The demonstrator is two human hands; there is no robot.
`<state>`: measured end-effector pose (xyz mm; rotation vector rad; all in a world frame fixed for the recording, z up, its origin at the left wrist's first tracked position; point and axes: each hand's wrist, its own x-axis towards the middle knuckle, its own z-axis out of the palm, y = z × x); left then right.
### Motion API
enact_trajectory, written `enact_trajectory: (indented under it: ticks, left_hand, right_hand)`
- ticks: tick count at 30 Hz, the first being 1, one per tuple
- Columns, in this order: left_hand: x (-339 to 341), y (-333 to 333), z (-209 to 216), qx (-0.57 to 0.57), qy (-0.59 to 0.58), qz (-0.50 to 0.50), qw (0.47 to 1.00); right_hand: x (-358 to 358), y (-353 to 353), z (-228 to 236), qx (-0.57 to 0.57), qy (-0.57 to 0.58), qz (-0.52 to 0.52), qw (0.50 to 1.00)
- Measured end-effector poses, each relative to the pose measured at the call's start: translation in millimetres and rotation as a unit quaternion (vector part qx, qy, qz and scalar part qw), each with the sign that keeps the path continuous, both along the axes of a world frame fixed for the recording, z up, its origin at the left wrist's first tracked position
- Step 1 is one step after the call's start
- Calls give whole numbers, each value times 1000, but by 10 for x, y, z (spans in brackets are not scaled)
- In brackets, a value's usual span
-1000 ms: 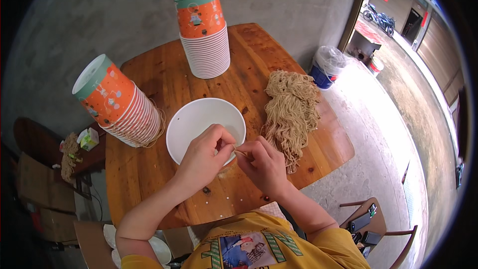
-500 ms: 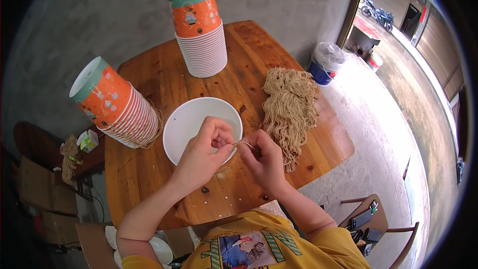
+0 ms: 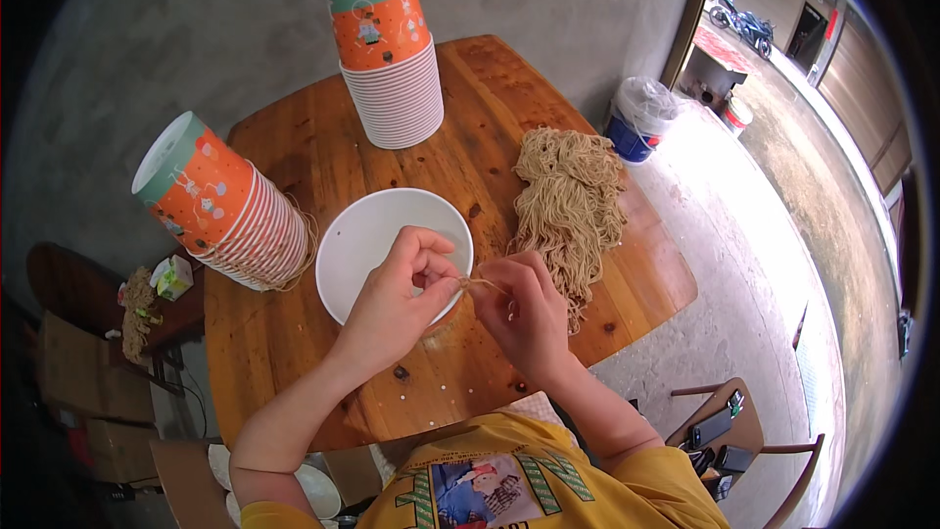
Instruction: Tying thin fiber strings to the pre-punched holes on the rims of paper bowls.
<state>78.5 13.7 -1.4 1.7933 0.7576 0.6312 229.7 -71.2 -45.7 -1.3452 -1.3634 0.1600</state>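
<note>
My left hand (image 3: 397, 279) pinches a thin tan string (image 3: 480, 282) between thumb and forefinger, over the near right rim of a white paper tub (image 3: 348, 250). To its right, my right hand (image 3: 531, 318) has its fingers bent around the same string, which spans the short gap between both hands. A small tangle or knot seems to sit at the left fingertips, too fine to make out. Just beyond my right hand lies a heap of tan strings (image 3: 570, 201). The tub stands mouth up, partly hidden by my left hand.
On the wooden table (image 3: 294, 333) stand two stacks of upturned orange-and-green paper tubs, one stack at the back (image 3: 392, 88) and a leaning stack at the left (image 3: 225, 206) with string around it. A blue bucket (image 3: 634, 132) and a chair (image 3: 734, 431) are on the right.
My right hand's fingers have loosened and shifted slightly right, and more of the string shows between the hands. My left hand keeps its pinch. The whole view has shifted a little.
</note>
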Motion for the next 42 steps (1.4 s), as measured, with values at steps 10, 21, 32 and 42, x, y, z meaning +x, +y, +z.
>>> enact_trajectory:
  ticks: [10,21,32,42]
  left_hand:
    - [18,-16,29,12,24,4,1000]
    - [-14,-53,85,45,76,-33,996]
    - [9,-58,74,191,103,-23,976]
    - [26,-47,74,185,79,-31,979]
  right_hand:
    - [93,45,-51,64,-163,-8,984]
    - [16,44,-110,12,23,51,998]
    - [-73,-47,-214,-28,101,67,992]
    - [-152,-97,-249,-83,185,109,973]
